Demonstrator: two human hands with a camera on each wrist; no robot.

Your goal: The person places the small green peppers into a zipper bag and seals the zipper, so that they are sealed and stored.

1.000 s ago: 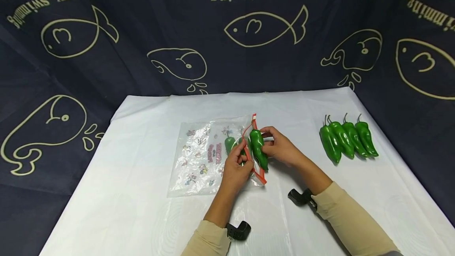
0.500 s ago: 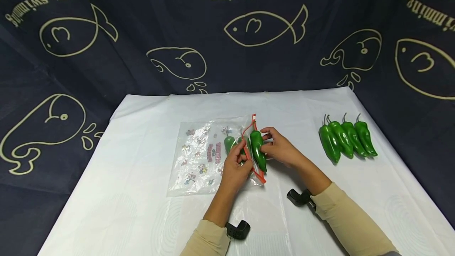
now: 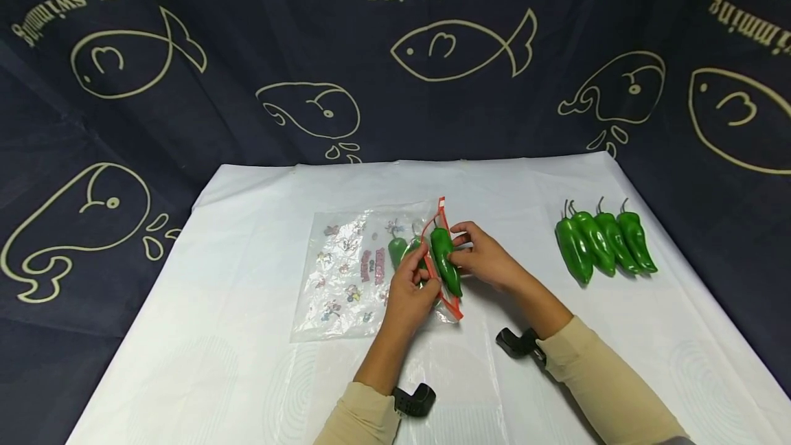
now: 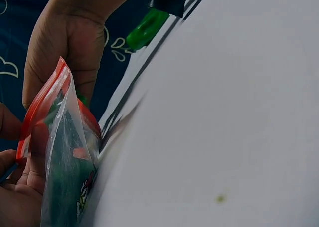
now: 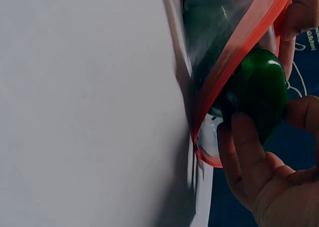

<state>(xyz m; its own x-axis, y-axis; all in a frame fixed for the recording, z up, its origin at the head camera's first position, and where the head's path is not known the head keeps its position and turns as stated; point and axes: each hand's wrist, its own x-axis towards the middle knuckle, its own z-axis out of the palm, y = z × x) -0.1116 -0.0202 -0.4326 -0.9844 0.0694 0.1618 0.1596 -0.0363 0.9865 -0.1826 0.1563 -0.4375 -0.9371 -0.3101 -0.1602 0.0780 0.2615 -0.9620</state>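
Note:
A clear zip bag [image 3: 340, 280] with a red zip edge lies on the table, its mouth facing right and held apart. My left hand [image 3: 410, 294] pinches the upper red edge of that mouth. In my right hand [image 3: 488, 256] a green pepper [image 3: 446, 263] is gripped between thumb and fingers, right at the opening. The right wrist view shows this pepper [image 5: 264, 90] partly inside the red rim, fingers under it. Behind the film lie other green peppers [image 3: 398, 250], partly covered by the left hand.
Several green peppers [image 3: 605, 242] lie side by side at the right of the white-covered table [image 3: 204, 280]. A dark curtain [image 3: 296, 33] with fish and whale drawings hangs behind the table.
My right hand has shifted slightly left, bringing the pepper a little further into the bag's mouth. The left hand keeps its hold on the red edge.

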